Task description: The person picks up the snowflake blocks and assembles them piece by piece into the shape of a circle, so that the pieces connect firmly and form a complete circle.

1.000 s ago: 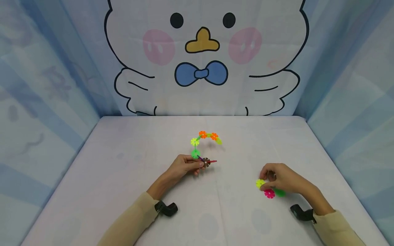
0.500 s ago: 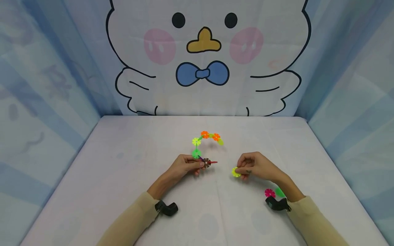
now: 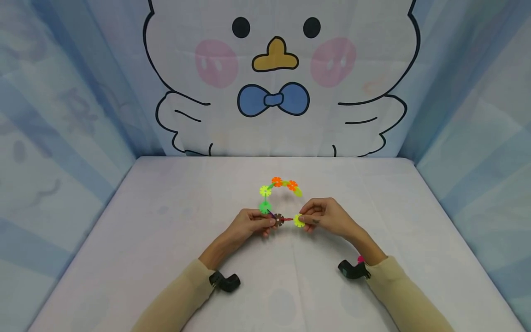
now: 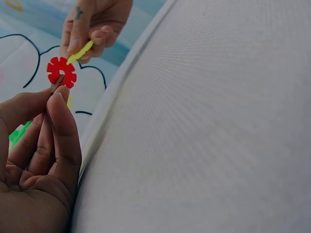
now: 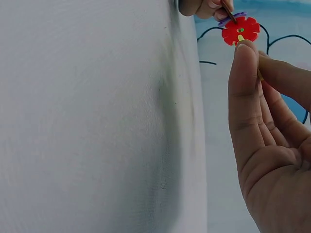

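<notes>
My left hand (image 3: 250, 222) pinches a brown notched disc (image 3: 278, 220) at the near end of a curved chain of interlocking flower discs. A red disc (image 4: 61, 72) joins the brown one and shows edge-on in the head view. From there the chain runs through purple, a green disc (image 3: 265, 207), a yellow disc (image 3: 265, 191) and orange discs (image 3: 277, 181) to a yellow-green end disc (image 3: 298, 192). With thumb and fingertips my right hand (image 3: 329, 216) pinches a loose-ended yellow disc (image 3: 298, 221). In the left wrist view its edge meets the red disc's rim.
A pink disc (image 3: 360, 259) lies on the white-covered table (image 3: 265, 286), mostly hidden by my right wrist. Black wrist cameras (image 3: 226, 281) sit at both cuffs. A curtain with a cartoon figure (image 3: 271, 129) hangs along the table's far edge.
My right hand has picked up the yellow disc from beside the pink and green discs and carried it left to the red disc. My left hand has stayed in place, holding the chain.
</notes>
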The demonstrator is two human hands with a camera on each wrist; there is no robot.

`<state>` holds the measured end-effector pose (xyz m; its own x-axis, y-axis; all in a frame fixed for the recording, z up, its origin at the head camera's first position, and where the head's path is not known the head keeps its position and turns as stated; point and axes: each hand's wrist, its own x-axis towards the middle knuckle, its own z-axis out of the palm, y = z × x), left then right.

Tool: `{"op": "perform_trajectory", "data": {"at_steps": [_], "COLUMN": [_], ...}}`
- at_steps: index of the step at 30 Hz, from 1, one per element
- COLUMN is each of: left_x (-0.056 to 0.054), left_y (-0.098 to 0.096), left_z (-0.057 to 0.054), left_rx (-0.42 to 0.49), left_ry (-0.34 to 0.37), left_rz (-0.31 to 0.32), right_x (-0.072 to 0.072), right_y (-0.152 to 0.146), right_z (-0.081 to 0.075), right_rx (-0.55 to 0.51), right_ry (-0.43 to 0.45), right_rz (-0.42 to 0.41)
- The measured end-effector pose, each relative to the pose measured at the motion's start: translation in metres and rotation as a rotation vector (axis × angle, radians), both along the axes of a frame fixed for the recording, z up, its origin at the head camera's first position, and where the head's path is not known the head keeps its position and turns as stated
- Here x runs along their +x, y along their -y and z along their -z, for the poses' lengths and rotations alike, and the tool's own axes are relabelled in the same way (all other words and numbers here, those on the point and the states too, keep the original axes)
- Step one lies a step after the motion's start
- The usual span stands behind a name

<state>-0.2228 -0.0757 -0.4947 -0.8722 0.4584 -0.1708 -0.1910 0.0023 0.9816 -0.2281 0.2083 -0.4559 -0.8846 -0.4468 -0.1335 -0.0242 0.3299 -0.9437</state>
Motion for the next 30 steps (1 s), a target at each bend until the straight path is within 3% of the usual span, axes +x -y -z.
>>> {"op": "perform_trajectory", "data": {"at_steps": [10,30], "left_x": [0.0008,0.0007], "left_y": [0.0002,0.0002], "left_z": [-0.0009,-0.0003], "left_rx": [0.002,0.005], "left_ry": [-0.01,-0.009], "left_rz": [0.003,-0.006], "right_x": [0.0023,0.0025], "right_y": [0.0017,0.0037], "right_z": [0.0021,0.0073], "right_rx": [-0.021,-0.085], "right_ry": [0.002,0.042], "right_rz": [-0.01,0.058]}}
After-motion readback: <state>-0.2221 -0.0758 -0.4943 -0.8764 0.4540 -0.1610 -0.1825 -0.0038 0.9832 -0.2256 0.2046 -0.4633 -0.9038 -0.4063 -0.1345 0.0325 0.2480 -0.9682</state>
